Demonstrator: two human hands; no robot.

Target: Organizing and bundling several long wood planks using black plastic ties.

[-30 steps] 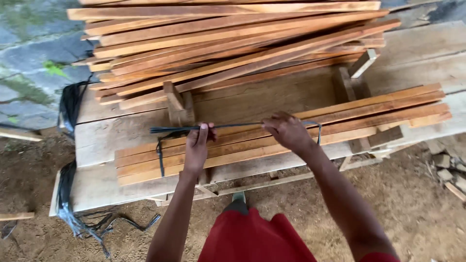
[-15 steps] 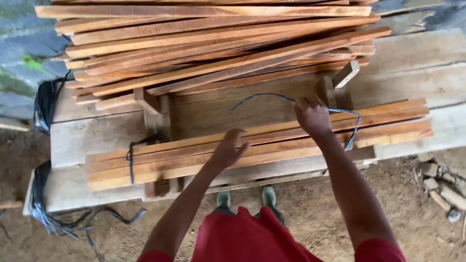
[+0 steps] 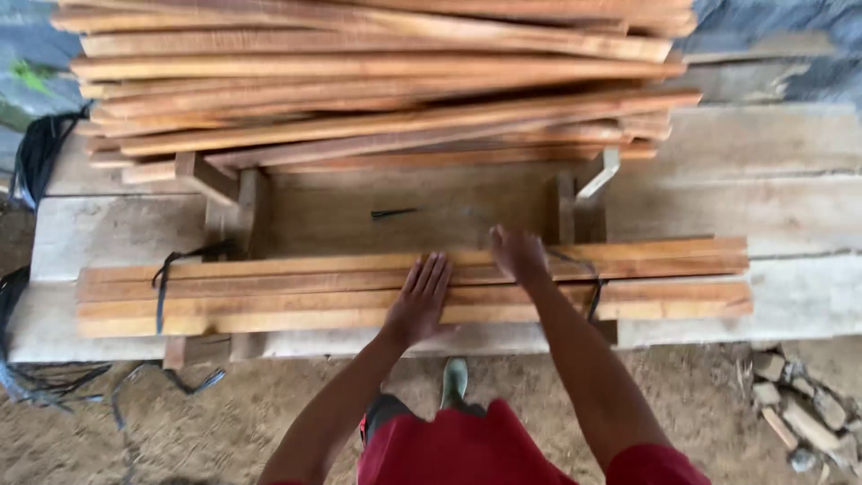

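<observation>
The left hand [image 3: 420, 301] lies flat, fingers spread wide, on the bundle of wooden slats [image 3: 269, 292]. Just right of it, the right hand [image 3: 519, 254] pinches a dark strap [image 3: 575, 262] looping over the bundle's far edge. Beyond both grips, loose slats [image 3: 377, 81] pile across the plank surface [image 3: 763, 153].

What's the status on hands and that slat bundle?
Left hand flat, open on the bundle of wooden slats. Right hand at its far edge by the black strap; grip unclear. Loose slat pile behind.
</observation>
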